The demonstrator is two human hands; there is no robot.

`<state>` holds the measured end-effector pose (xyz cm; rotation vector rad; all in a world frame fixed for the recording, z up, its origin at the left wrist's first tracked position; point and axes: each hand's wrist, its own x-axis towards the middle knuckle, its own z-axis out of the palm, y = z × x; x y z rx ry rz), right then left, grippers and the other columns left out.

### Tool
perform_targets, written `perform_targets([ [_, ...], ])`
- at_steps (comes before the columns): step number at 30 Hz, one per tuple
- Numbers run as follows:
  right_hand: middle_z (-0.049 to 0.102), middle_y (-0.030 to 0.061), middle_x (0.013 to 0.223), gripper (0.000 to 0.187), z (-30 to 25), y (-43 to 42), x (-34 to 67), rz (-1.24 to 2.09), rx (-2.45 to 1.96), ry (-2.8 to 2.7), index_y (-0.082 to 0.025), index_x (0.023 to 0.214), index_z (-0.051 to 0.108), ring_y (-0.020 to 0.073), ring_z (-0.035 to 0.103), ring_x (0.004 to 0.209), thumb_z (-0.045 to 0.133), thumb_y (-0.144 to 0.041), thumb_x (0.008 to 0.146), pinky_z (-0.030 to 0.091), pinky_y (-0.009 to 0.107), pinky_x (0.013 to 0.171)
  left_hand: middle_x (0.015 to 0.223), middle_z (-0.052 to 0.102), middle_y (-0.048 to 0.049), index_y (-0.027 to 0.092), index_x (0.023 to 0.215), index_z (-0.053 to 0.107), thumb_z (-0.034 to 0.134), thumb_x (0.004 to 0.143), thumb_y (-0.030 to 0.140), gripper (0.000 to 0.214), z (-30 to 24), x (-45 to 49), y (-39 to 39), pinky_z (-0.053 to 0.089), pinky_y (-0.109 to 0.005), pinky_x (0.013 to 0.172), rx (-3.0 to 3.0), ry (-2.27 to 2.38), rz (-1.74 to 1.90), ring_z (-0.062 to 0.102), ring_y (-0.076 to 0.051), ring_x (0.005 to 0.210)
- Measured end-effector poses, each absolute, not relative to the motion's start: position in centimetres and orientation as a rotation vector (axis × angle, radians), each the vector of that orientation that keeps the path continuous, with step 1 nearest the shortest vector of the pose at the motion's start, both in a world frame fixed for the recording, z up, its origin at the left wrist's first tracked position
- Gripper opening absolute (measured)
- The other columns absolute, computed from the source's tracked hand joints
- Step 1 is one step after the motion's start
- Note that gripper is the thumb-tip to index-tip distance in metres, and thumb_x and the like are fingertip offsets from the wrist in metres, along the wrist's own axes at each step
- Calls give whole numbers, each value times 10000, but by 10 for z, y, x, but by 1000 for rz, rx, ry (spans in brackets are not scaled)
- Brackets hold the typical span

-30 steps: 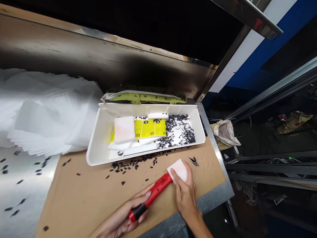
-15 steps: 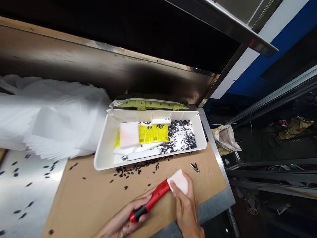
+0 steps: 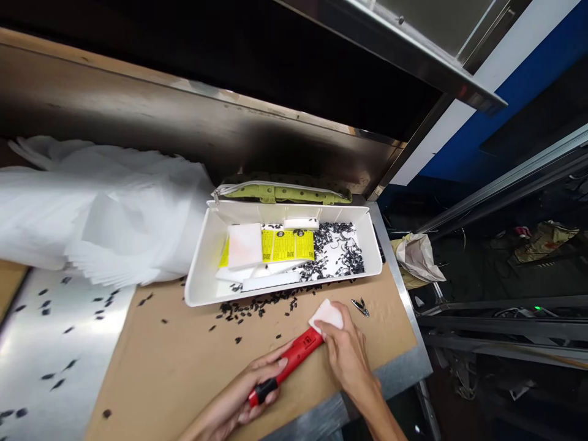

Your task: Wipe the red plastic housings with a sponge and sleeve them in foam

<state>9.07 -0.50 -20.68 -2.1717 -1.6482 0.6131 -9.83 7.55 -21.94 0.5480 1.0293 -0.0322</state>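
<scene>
A red tool with a black grip band, long and handle-shaped, slants up to the right over the brown paper. My left hand is closed around its lower end. My right hand pinches a white foam pad against the tool's upper end, so that tip is hidden. Just right of those fingers lies a small metal nail clipper. Behind both hands stands a white tray with foam blocks, a yellow printed label sheet and many small black parts.
Loose black pieces are scattered along the tray's front and on the metal at left. A stack of white sheets stands left of the tray. Behind it lies a green zip pouch. An open paper bag sits beyond the table's right edge.
My right hand has turned with the foam pad, which now shows less of its face at the red tool's end. My left hand keeps its hold. The view has shifted slightly.
</scene>
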Motion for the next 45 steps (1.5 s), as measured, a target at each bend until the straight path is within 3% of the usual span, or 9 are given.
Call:
perform_targets([
  [4,489,86,1400,429,-210,-7,93,590,-2178,-1561,-356,1156,697,234,686,1012,417,-140,913,586,369,812,459,513,44,139,1458,326,692,603,648,1060,-219,-99,75,42,-164,370,557,1012,-2,185,-24,358],
  [8,494,100,1407,416,-217,-5,83,542,-2177,-1497,-314,1183,693,256,665,1093,406,-151,930,572,398,893,469,534,29,163,1389,408,679,720,548,818,-224,-102,75,76,-121,357,486,1030,13,226,-13,345],
  [13,336,74,1566,542,-223,-27,52,489,-2091,-1548,-384,1442,431,271,548,1280,413,-173,943,565,366,937,439,558,-13,150,861,576,693,770,444,329,-231,-103,84,119,-93,299,235,1030,-18,283,-8,288],
  [15,338,73,1570,558,-225,-29,50,483,-2047,-1657,-392,1448,415,293,520,1304,421,-165,938,551,396,960,413,541,-8,166,751,535,686,784,444,318,-232,-103,88,130,-97,277,184,986,-51,278,-12,264],
  [19,431,121,1510,545,-225,-22,48,401,-2187,-1581,-314,1496,346,329,446,1354,333,-170,971,538,475,968,406,532,4,179,819,567,571,875,473,299,-231,-103,91,158,-94,263,171,949,-62,308,-31,246],
  [24,432,73,1513,623,-226,-20,33,480,-2071,-1788,-397,1480,350,324,503,1311,411,-131,920,567,457,927,418,511,-8,154,780,568,353,978,432,403,-230,-103,91,159,-63,266,115,942,-42,328,-16,250],
  [28,450,107,1496,572,-231,-19,38,377,-2213,-1622,-359,1451,423,361,533,1276,361,-117,936,571,506,898,422,484,11,157,793,582,406,961,434,368,-233,-105,92,174,-77,247,67,908,-58,310,-21,241],
  [33,377,83,1544,639,-237,-19,31,395,-2015,-1774,-397,1457,391,326,558,1259,495,-124,889,570,435,924,438,469,19,139,775,569,388,977,348,343,-243,-111,93,158,-55,261,4,879,-48,308,0,258],
  [45,384,113,1537,506,-238,-14,33,377,-2133,-1509,-329,1458,420,307,505,1303,376,-199,971,544,438,962,479,398,39,166,602,425,462,945,438,440,-251,-112,100,176,-65,256,-116,821,-101,282,14,286],
])
